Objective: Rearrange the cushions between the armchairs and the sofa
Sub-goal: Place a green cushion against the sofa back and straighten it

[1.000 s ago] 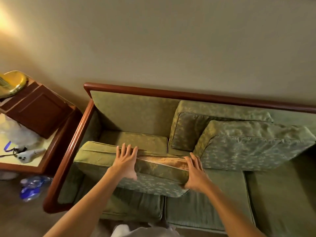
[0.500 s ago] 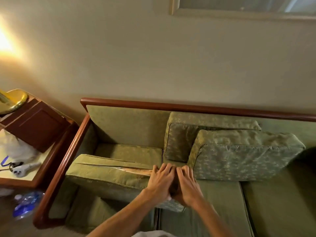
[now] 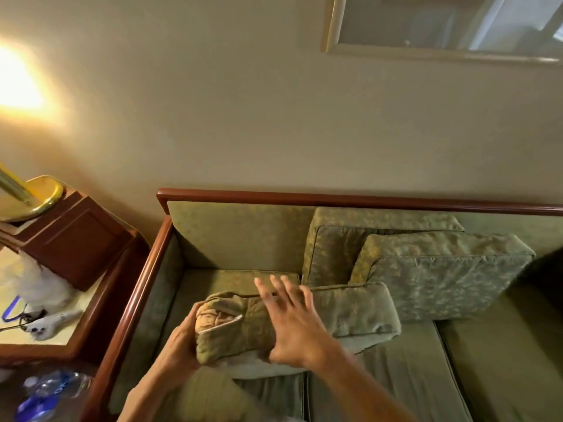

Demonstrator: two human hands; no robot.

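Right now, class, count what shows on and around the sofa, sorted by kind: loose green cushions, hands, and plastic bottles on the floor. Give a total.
Loose green cushions: 3, one gripped at its end, two leaning on the backrest
Hands: 2, left, right
Plastic bottles: 1
Total: 6

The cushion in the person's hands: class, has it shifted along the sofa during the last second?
Yes. The held cushion has slid right, away from the sofa's wooden left armrest, so its end now lies before the leaning back cushions.
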